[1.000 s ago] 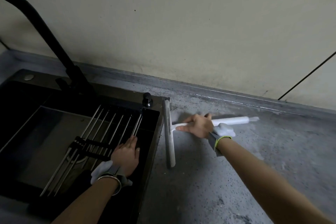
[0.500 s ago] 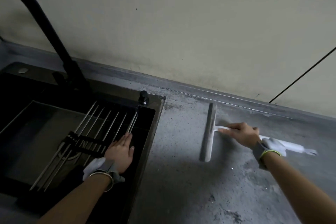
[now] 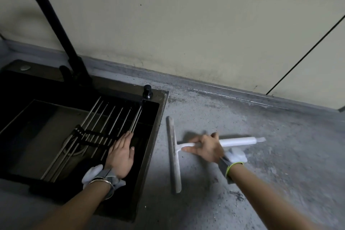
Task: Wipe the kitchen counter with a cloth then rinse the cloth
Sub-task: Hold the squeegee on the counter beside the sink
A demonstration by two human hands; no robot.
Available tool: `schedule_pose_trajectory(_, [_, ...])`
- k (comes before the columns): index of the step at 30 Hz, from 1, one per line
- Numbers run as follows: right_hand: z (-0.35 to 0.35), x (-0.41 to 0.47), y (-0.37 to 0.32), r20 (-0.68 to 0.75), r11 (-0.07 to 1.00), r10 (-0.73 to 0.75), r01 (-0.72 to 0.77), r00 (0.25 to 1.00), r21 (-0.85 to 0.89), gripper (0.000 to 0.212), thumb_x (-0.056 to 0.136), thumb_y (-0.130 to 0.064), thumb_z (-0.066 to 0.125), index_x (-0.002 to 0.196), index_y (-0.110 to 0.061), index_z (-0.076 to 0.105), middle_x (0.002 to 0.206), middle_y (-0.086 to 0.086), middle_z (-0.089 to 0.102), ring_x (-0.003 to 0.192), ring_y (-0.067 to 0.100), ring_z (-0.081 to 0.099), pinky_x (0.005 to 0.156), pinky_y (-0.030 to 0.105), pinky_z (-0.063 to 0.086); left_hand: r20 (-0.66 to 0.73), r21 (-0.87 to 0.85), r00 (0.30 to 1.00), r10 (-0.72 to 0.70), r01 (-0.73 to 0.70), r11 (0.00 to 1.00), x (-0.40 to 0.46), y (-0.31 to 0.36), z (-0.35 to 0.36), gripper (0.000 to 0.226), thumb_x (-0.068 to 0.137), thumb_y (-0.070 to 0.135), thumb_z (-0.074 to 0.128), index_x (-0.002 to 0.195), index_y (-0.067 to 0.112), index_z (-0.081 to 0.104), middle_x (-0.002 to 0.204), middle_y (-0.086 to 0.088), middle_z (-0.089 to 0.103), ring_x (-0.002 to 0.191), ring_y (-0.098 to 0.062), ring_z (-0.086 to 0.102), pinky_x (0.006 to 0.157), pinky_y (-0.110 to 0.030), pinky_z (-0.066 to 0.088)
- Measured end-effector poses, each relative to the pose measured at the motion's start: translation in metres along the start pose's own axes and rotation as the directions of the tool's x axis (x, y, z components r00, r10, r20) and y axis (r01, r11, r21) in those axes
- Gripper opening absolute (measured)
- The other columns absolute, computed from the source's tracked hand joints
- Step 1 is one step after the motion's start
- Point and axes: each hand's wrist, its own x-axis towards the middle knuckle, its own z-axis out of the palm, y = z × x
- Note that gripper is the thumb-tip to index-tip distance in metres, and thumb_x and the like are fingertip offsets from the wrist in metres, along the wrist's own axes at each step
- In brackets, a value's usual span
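Observation:
On the grey speckled counter (image 3: 261,155) my right hand (image 3: 206,147) grips the white handle of a squeegee (image 3: 174,155). Its long blade lies flat on the counter, just right of the black sink (image 3: 160,117). My left hand (image 3: 121,152) rests flat, fingers together, on the metal roll-up rack (image 3: 104,123) that spans the sink. No cloth is in view.
A tall black faucet (image 3: 56,30) rises at the sink's back edge, with a small black knob (image 3: 147,91) at the sink's back right corner. A cream wall runs along the counter's raised back lip. Dark grit is scattered over the counter.
My right hand pulled the squeegee away to the right, then pushed it back left toward the sink edge. My left hand stayed on the rack.

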Motion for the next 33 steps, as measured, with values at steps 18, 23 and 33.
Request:
schedule_pose_trajectory(18, [-0.009,-0.085,0.049,-0.101,0.934,0.326,-0.304,0.940,0.188,0.063,0.054,-0.087,0.038,0.101,-0.053,0.062,0.115,-0.013,0.066,0.122,0.018,0.049,0.101,0.040,0.012,-0.006,-0.008,1.000,0.013,-0.013,1.000,-0.053,-0.031,-0.011,0.049,0.100,0.019,0.036,0.148,0.023,0.026,0.152,0.008,0.032,0.139,-0.009,0.031,0.110,-0.025,0.022])
schedule_pose_trajectory(23, [-0.002,-0.101,0.050,-0.082,0.930,0.337,-0.318,0.938,0.182,0.026,0.064,-0.081,0.043,0.082,-0.065,0.053,0.112,-0.016,0.067,0.119,0.015,0.050,0.093,0.036,0.011,0.017,-0.020,0.999,0.038,-0.038,0.999,-0.056,-0.034,-0.015,0.047,0.101,0.018,0.035,0.147,0.020,0.027,0.151,0.005,0.035,0.137,-0.011,0.035,0.110,-0.025,0.025])
schedule_pose_trajectory(33, [0.060,-0.083,-0.024,-0.012,0.983,0.153,-0.151,0.988,0.109,0.056,0.073,-0.079,0.040,0.111,-0.043,0.062,0.113,-0.014,0.063,0.095,0.010,0.041,0.087,0.035,0.019,0.023,-0.035,0.996,-0.081,0.082,0.996,-0.047,-0.020,-0.017,0.039,0.100,0.019,0.036,0.138,0.019,0.044,0.127,-0.013,0.059,0.112,-0.031,0.058,0.092,-0.032,0.042])
